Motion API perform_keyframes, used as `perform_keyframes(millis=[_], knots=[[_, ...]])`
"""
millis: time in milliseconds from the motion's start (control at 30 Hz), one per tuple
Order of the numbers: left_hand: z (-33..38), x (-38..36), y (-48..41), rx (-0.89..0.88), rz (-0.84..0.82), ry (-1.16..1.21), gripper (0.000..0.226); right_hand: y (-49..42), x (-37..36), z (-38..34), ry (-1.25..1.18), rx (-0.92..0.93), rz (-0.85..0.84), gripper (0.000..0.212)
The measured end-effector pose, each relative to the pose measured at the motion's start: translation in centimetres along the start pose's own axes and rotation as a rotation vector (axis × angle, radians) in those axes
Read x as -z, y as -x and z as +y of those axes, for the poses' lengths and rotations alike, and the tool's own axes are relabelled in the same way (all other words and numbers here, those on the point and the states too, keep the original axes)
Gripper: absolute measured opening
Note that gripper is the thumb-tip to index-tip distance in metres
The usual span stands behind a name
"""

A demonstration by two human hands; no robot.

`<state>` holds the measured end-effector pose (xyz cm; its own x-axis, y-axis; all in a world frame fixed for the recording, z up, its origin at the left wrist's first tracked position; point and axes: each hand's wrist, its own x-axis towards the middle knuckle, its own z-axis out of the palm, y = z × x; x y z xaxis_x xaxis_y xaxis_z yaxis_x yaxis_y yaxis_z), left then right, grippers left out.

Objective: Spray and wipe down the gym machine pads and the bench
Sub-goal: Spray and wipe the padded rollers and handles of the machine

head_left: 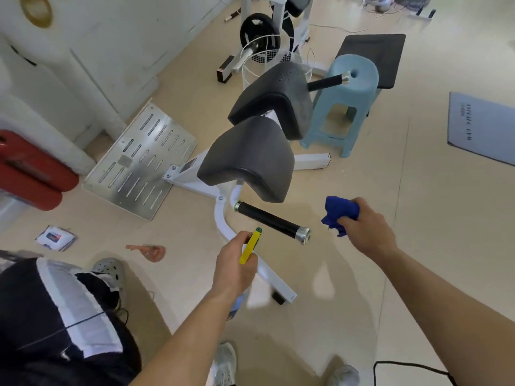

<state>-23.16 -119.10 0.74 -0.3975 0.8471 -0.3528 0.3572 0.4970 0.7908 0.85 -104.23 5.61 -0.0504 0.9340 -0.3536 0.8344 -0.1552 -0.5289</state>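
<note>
While the left hand (234,264) is clenching its grip round a yellow-triggered spray bottle (250,247) near the machine's two dark grey pads (248,157), the right hand (367,227) is grasping a crumpled blue cloth (338,211). A grey floor mat (482,126) is showing lettering too blurred to read.

- 2 dk pads (248,157) (274,98) showing
- 2 blk handles (271,222) (326,82) sticking out
- 1 blue stool (345,107) standing
- 1 spray btl (250,247) & 1 blue cloth (338,213) being held
- 2 hands (234,263) (365,227) showing
- 1 metal footplate (139,160) lying flat
</note>
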Motion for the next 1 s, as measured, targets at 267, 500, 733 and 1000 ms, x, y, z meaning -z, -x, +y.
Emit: perform_keyframes(millis=[267, 500, 733, 1000], knots=[[8.9, 0.3, 2.3, -0.042, 0.171, 0.039, 0.032, -2.2, 9.7, -2.3, -0.162, 0.196, -0.158, 0.006], [17.9, -2.4, 2.3, 0.01, 0.328, 0.088, 0.027, -8.4, 17.9, -2.7, -0.288, 0.194, -0.252, 0.035], [23.5, -4.1, -1.1, 0.025, 0.39, 0.182, 0.021, -10.6, 20.5, -6.2, -0.365, 0.232, -0.186, 0.025], [27.1, -7.1, -10.6, 0.032, 0.44, 0.193, 0.022, -20.0, 20.8, -9.0, -0.333, 0.254, -0.247, 0.041]])
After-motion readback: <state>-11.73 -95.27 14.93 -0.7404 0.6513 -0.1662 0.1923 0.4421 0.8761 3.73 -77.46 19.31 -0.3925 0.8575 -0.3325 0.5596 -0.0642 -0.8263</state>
